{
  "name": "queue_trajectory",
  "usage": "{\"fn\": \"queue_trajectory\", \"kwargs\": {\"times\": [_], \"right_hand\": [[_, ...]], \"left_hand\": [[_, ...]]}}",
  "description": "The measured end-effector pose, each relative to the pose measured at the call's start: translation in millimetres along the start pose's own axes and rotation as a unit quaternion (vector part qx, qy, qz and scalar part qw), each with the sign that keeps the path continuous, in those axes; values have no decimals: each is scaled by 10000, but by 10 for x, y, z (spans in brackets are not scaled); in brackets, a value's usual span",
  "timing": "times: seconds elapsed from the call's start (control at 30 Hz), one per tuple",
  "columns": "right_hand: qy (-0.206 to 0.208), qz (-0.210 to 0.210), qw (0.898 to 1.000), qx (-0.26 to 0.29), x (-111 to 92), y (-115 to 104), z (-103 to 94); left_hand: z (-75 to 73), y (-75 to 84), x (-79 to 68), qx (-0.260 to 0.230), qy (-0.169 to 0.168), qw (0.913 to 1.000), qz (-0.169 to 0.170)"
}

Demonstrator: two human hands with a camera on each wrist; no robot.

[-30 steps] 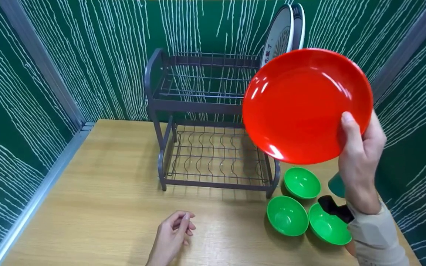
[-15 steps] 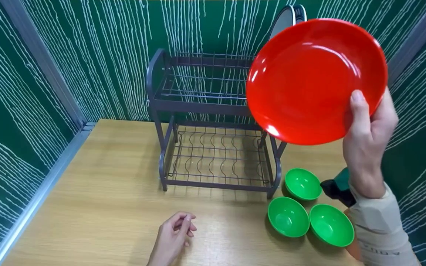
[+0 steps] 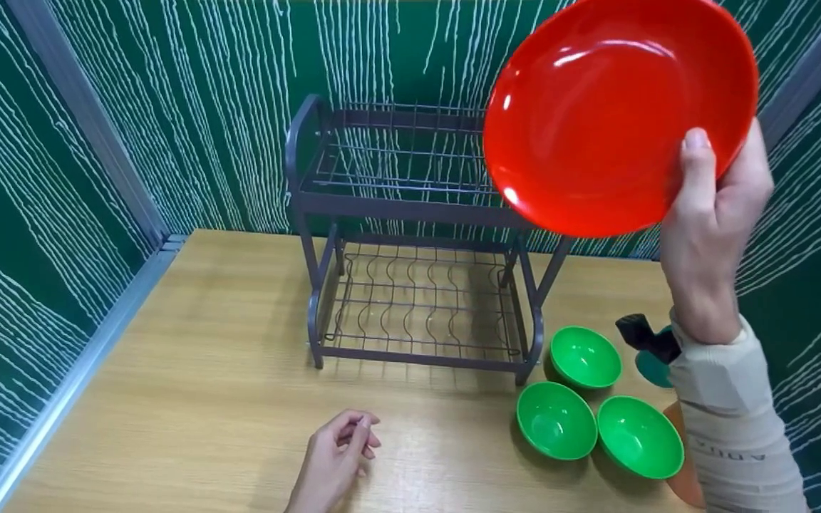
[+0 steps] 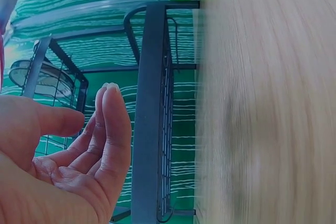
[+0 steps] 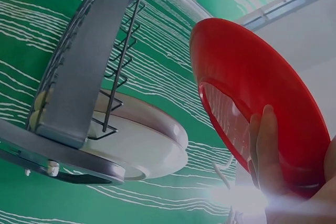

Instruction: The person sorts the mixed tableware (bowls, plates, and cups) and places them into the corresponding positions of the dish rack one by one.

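Note:
My right hand (image 3: pixel 717 228) grips a red plate (image 3: pixel 617 121) by its lower right edge, thumb on the face and fingers behind it. The plate is raised, overlapping the right end of the dish rack's upper tier (image 3: pixel 410 203) in the head view. From the right wrist, the underside of the red plate (image 5: pixel 257 93) shows beside two white plates (image 5: pixel 136 140) standing in the rack; the head view has them hidden behind the red one. My left hand (image 3: pixel 336 456) hovers low in front of the rack with loosely curled fingers, holding nothing; the left wrist view shows its palm (image 4: pixel 73 177).
Three green bowls (image 3: pixel 556 420) sit on the wooden table (image 3: pixel 168 399) right of the rack. Beside my right sleeve (image 3: pixel 738 420) are a teal object (image 3: pixel 656 367) and an orange object (image 3: pixel 681 470), both partly covered. The rack's lower wire tier (image 3: pixel 417 299) stands over the table. Green walls (image 3: pixel 33 214) enclose the space.
My right hand has lifted the red plate upward and slightly right, so it now covers the white plates in the head view. The left hand has stayed almost still.

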State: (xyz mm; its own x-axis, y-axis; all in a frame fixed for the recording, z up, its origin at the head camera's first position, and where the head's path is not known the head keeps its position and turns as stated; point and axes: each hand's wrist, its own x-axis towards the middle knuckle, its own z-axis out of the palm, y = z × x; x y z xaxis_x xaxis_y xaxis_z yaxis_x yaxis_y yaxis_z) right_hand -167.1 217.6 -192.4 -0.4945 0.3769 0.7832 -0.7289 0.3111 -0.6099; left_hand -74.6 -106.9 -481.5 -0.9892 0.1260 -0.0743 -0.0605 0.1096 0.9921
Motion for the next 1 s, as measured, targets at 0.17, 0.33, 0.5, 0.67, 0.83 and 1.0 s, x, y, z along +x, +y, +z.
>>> {"fn": "queue_trajectory", "kwargs": {"times": [0.17,0.33,0.5,0.67,0.83,1.0], "right_hand": [[-24,-91,9999,-42,82,-12,84],[-117,-325,9990,-276,156,12,129],[-107,-363,9987,-337,237,23,165],[3,-311,9987,-413,299,14,193],[95,-301,9983,-496,375,-5,261],[68,-416,9974,-585,437,27,360]], "left_hand": [[-4,3,-8,2,-6,10000,-41],[-12,9,-15,79,-24,9999,146],[-4,2,-21,12,-40,9997,248],[9,-2,-13,23,-41,9994,330],[18,-13,-7,88,-38,9993,366],[24,-26,-10,147,-30,9996,226]]}}
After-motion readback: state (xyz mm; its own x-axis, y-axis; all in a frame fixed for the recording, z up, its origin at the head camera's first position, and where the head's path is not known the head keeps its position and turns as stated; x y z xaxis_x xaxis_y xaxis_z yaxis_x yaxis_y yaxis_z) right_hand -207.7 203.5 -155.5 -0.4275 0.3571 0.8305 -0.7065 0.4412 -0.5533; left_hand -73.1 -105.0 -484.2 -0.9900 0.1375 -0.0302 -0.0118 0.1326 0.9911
